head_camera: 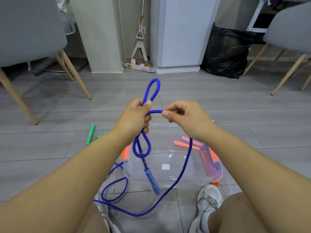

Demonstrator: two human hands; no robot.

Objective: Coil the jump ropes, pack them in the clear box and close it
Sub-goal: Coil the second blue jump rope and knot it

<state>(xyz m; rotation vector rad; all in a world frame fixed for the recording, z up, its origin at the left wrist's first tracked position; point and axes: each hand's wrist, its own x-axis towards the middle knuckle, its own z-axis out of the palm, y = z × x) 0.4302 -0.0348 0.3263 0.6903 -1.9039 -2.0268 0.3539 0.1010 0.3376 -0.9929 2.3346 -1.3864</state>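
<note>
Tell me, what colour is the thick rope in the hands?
Blue. The braided blue jump rope shows best in the head view, looped above the left hand.

Indoor living space, most likely a home dining corner; could be a small office, can't tell for sure. Evidence: grey wood-look plank floor (50,145). Two grey upholstered shell chairs on tapered pale wooden legs, one left (28,31), one right (289,31). White flat mop with a long metal handle (140,47) leaning upright in the recess between a beige wall panel (99,34) and a white square pillar (180,34). Filled black plastic rubbish bag (225,52) on the floor against the pillar's right side. White metal furniture frame (257,17) top right, behind the bag.
</note>
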